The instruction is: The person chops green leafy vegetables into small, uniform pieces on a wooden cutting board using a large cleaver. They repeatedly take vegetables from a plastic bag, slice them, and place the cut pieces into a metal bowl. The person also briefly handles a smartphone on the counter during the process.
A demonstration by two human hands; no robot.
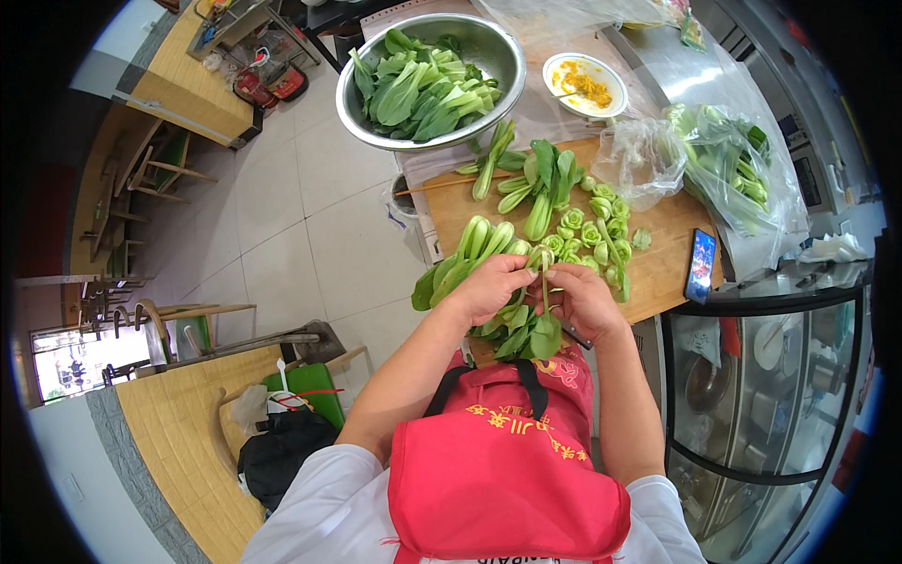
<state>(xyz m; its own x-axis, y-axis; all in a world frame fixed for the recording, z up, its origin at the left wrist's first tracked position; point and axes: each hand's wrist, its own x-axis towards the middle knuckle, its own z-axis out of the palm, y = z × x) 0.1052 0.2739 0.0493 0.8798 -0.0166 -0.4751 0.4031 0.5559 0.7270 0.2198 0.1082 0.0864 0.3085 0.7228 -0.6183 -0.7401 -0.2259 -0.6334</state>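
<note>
Over the near edge of a wooden cutting board (666,261), my left hand (497,285) and my right hand (585,296) meet at a head of bok choy (541,255). Fingers of both hands pinch it near the stem base. One stalk with a green leaf (546,337) hangs down between them. Beneath my hands lie more loose leaves (513,337), partly covered. Whole bok choy (483,240) lie beside my left hand. Just beyond my right hand sit several trimmed bok choy hearts (571,229), cut ends showing.
A steel bowl (518,70) of bok choy leaves stands at the back left, beside a white bowl (620,84) with orange food. At right are a plastic bag of greens (740,162) and a phone (701,266) at the board's edge. A chopstick (451,185) crosses the board's left edge.
</note>
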